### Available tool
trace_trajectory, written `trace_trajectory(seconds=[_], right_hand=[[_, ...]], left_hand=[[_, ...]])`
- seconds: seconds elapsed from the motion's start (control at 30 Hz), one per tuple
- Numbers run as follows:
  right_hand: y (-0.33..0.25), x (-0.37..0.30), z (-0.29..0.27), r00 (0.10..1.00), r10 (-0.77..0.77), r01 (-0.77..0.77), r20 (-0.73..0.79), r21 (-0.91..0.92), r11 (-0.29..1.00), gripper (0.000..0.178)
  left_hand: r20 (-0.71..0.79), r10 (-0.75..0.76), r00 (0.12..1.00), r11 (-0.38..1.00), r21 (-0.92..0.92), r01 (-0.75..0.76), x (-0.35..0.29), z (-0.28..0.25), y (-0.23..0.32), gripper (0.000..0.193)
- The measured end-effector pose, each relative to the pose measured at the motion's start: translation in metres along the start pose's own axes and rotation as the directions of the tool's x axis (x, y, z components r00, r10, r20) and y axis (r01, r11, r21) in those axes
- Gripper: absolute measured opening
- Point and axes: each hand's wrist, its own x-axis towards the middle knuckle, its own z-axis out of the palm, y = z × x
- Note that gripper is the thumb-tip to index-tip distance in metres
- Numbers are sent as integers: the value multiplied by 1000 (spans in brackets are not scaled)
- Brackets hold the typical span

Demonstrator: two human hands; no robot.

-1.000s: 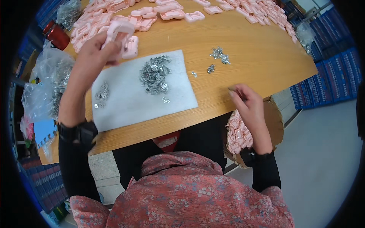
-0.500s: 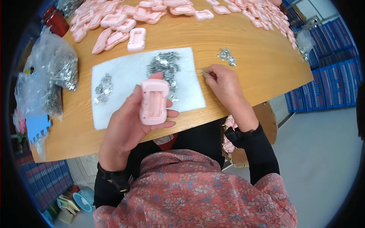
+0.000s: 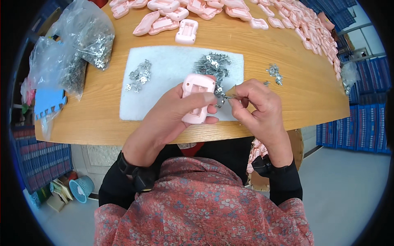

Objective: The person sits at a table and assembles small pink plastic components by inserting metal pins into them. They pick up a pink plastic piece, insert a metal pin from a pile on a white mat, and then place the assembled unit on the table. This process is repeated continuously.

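My left hand (image 3: 164, 108) is closed round a pink plastic casing (image 3: 198, 83) with a battery compartment facing up, its thumb lying across the compartment. Close to the casing's right side, my right hand (image 3: 264, 106) pinches a thin metal piece (image 3: 230, 97); its exact kind is too small to tell. Beneath the hands lies a white foam mat (image 3: 172, 59). It bears a heap of small metal battery contacts (image 3: 211, 65), partly behind the casing, and a smaller pile of silvery contacts (image 3: 140, 75) at the left.
Another small pile of contacts (image 3: 275, 74) lies right of the mat on the wooden table (image 3: 303, 96). Many pink casings (image 3: 201, 8) cover the far side; one casing (image 3: 186, 32) lies nearer. Plastic bags of metal parts (image 3: 96, 45) and a blue foam piece (image 3: 48, 101) occupy the left.
My right hand has come from the table right of the mat to the casing. My left thumb has moved over the battery compartment. The whole view has shifted and turned slightly.
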Motion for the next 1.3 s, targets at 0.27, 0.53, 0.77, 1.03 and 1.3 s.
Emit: trace_trajectory(seconds=[0.27,0.53,0.77,1.03,1.3], right_hand=[[-4,-1,1,997,-65,65,34,9,998,13],[-9,-19,20,893,431,-435,129,490,755,11],[6,-26,20,845,491,-495,213,662,563,8],[-8,-23,40,794,443,-552,417,800,237,5],[13,-21,11,924,240,-381,296,690,616,7]], left_hand=[[-27,16,999,1000,10,-16,7,5,-6,41],[-126,160,979,987,22,-159,12,8,-16,41],[-72,194,978,972,-120,-201,8,3,-6,46],[-112,418,902,899,-93,-428,18,20,-1,51],[34,216,976,946,240,-218,13,-11,11,40]])
